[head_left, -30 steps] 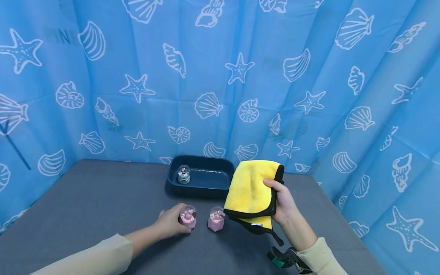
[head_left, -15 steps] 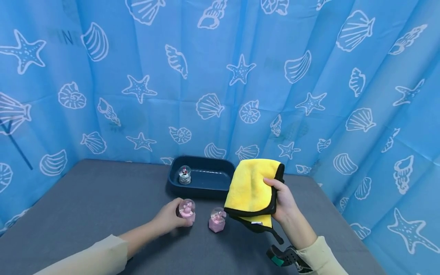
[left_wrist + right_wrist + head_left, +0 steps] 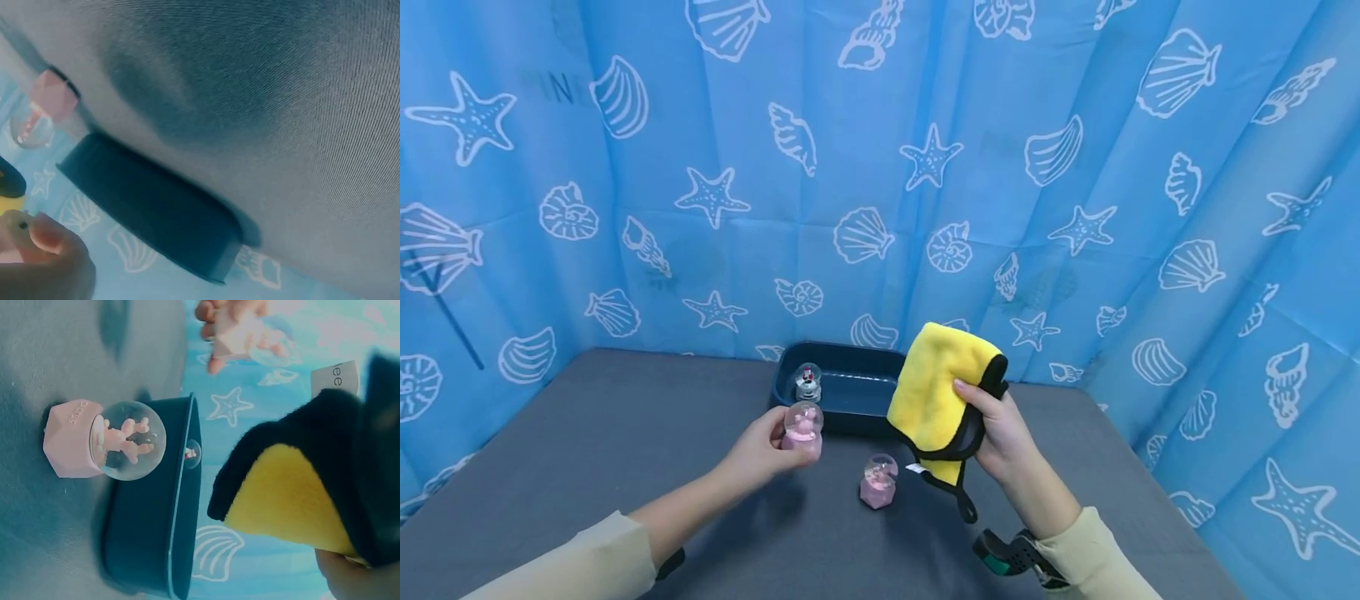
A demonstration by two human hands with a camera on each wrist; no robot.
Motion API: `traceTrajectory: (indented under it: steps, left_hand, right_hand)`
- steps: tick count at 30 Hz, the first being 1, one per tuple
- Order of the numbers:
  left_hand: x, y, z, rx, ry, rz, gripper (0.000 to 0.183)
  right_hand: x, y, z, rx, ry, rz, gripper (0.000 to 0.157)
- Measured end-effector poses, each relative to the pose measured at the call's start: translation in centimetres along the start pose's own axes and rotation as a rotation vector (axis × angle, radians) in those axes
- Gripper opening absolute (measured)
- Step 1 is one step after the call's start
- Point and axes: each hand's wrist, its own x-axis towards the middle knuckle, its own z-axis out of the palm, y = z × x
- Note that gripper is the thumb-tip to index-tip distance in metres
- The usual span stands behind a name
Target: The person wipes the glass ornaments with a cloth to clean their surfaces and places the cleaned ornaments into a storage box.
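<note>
In the head view my left hand (image 3: 758,447) grips a pink snow globe (image 3: 803,429) by its base, raised above the table in front of the dark blue tray (image 3: 857,423). A second pink snow globe (image 3: 878,483), with a faceted base and a small figure inside, stands upright on the table between my hands. My right hand (image 3: 1006,429) holds a folded yellow cloth (image 3: 936,387) with black edging, thumb on top. In the right wrist view the standing globe's pink base (image 3: 74,439) shows large, and the cloth (image 3: 287,500) fills the right side.
A white-based snow globe (image 3: 808,383) stands inside the tray's left end. The grey table (image 3: 625,450) runs back to a blue curtain (image 3: 790,242) printed with white shells and starfish. A black wrist strap (image 3: 1018,554) is near the right sleeve.
My left hand has lifted the pink snow globe off the table and moved it up toward the tray. My right hand has shifted slightly left with the cloth, which has tilted.
</note>
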Motion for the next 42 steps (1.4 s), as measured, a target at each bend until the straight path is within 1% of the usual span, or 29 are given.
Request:
traceTrajectory:
  steps: [2,5,7,9,11,13,15,18,20,22,25,26,27,28,30,34,35,37,39,40,42]
  left_hand:
    - [-0.1,0.3,-0.1,-0.012,0.002,-0.01,0.049]
    - [-0.2,0.8,-0.2,-0.03,0.003,-0.031,0.048]
    - [-0.3,1.1,-0.2,-0.04,0.0,-0.035,0.047]
    - [-0.3,1.4,-0.1,-0.046,-0.004,-0.035,0.046]
    - [-0.3,1.7,0.1,-0.052,-0.006,-0.031,0.043]
    - [-0.3,1.9,0.3,-0.049,-0.014,-0.019,0.041]
    - [-0.3,2.2,0.6,-0.046,-0.015,-0.015,0.04]
    - [-0.3,2.5,0.9,-0.037,-0.024,-0.002,0.04]
    - [-0.4,2.7,1.1,-0.039,-0.042,0.01,0.039]
    - [-0.4,3.0,1.3,-0.048,-0.064,0.031,0.04]
    - [-0.5,3.2,1.5,-0.068,-0.095,0.057,0.044]
    - [-0.5,3.3,1.6,-0.072,-0.1,0.062,0.046]
    - [-0.5,3.4,1.6,-0.075,-0.105,0.068,0.049]
    - [-0.6,3.5,1.7,-0.077,-0.109,0.07,0.051]
    - [-0.5,3.7,1.8,-0.074,-0.117,0.072,0.053]
    - [-0.5,4.1,2.1,-0.06,-0.126,0.083,0.055]
    - [-0.5,4.2,2.2,-0.059,-0.128,0.085,0.056]
    - [-0.5,4.4,2.3,-0.057,-0.128,0.097,0.057]
    - [-0.4,4.5,2.5,-0.049,-0.124,0.108,0.057]
    - [-0.4,4.6,2.6,-0.046,-0.126,0.116,0.056]
    - [-0.3,4.7,2.8,-0.036,-0.124,0.126,0.054]
  right_hand:
    - [0.1,0.1,0.7,-0.102,0.035,-0.017,0.017]
    - [0.2,0.4,1.6,-0.232,0.085,-0.046,0.03]
    - [0.3,0.6,2.2,-0.305,0.089,-0.076,0.037]
    - [0.4,0.7,2.7,-0.378,0.069,-0.112,0.039]
    - [0.5,0.9,3.1,-0.458,0.031,-0.154,0.036]
    - [0.6,1.1,3.5,-0.542,-0.019,-0.216,0.03]
    - [0.7,1.4,3.9,-0.614,-0.076,-0.302,0.024]
    - [0.9,2.0,4.2,-0.695,-0.166,-0.464,0.02]
    - [1.0,2.4,4.4,-0.709,-0.229,-0.547,0.021]
    - [1.1,2.8,4.5,-0.708,-0.296,-0.61,0.024]
    - [1.4,3.1,4.7,-0.662,-0.415,-0.651,0.026]
    - [1.5,3.2,4.8,-0.65,-0.451,-0.655,0.027]
    - [1.5,3.2,4.9,-0.639,-0.481,-0.643,0.026]
    - [1.5,3.2,5.0,-0.634,-0.505,-0.62,0.026]
    - [1.5,3.1,5.2,-0.632,-0.535,-0.544,0.025]
    - [1.6,2.7,5.3,-0.67,-0.51,-0.333,0.024]
    - [1.7,2.6,5.4,-0.676,-0.503,-0.293,0.024]
    - [1.8,2.6,5.4,-0.688,-0.486,-0.243,0.024]
    - [1.9,2.7,5.5,-0.718,-0.467,-0.247,0.023]
    - [2.0,2.7,5.6,-0.733,-0.456,-0.261,0.022]
    - [2.1,2.9,5.8,-0.761,-0.405,-0.309,0.023]
